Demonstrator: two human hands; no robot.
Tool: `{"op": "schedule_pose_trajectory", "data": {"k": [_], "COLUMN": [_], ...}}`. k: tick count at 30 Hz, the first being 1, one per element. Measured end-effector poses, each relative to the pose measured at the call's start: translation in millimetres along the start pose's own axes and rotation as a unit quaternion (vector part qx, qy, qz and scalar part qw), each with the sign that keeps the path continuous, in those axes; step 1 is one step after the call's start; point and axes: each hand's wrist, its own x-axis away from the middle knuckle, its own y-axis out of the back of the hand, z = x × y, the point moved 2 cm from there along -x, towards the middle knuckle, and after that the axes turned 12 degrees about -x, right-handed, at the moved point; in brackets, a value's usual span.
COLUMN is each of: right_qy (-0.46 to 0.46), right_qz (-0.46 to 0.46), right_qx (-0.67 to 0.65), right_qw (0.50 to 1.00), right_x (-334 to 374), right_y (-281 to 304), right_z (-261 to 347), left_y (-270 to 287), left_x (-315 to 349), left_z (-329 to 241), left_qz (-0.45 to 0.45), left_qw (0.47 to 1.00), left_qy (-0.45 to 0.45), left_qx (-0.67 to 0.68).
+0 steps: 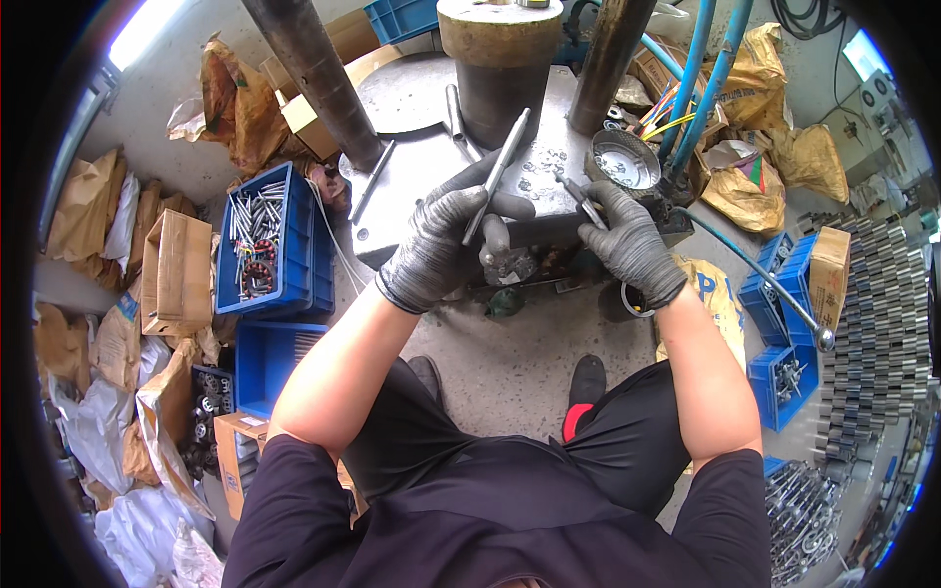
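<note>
My left hand (431,245), in a grey glove, is closed on a slim metal shaft (507,157) that slants up and away to the right. My right hand (637,245), gloved alike, pinches a short thin metal piece (585,203) whose narrow tip points left toward the shaft; its exact kind is unclear. Both hands are over the near edge of a metal press table (412,162). Small rings (542,167) lie scattered on it between the hands. Beside my right hand stands a round metal tin (627,162) with small parts inside.
A thick press ram (502,59) and two steel columns (319,78) (610,64) rise behind. A loose rod (372,182) and a tube (455,112) lie on the table. At left, a blue crate (279,240) holds metal shafts. A ball-ended lever (774,284) juts out at right.
</note>
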Motion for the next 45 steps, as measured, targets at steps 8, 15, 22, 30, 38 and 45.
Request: {"op": "schedule_pose_trajectory", "data": {"k": [8,15,22,30,38,45], "right_qy": [0.162,0.205,0.19,0.14,0.124,-0.007], "right_qz": [0.042,0.029,0.034,0.043,-0.039,-0.05], "right_qx": [0.208,0.316,0.337,0.356,0.09,-0.363], "right_qw": [0.964,0.926,0.922,0.923,0.987,0.93], "right_x": [-11.7,-12.8,-19.9,-32.1,-34.3,-7.3], "right_y": [-35.3,-72.1,-71.7,-69.7,-56.9,-55.7], "right_z": [5.5,-15.3,-21.8,-22.1,-23.6,32.1], "left_y": [9.1,30.6,20.5,27.3,19.3,9.5], "left_x": [-6.4,-8.1,-1.5,4.4,5.4,2.7], "left_z": [5.7,7.8,-10.6,-11.5,-11.6,5.5], "left_qz": [-0.033,-0.007,0.01,0.114,0.12,-0.14], "left_qw": [0.994,0.981,0.967,0.95,0.956,0.982], "left_qy": [-0.008,-0.025,-0.005,-0.009,0.022,-0.016], "left_qx": [0.101,0.191,0.255,0.289,0.265,-0.128]}}
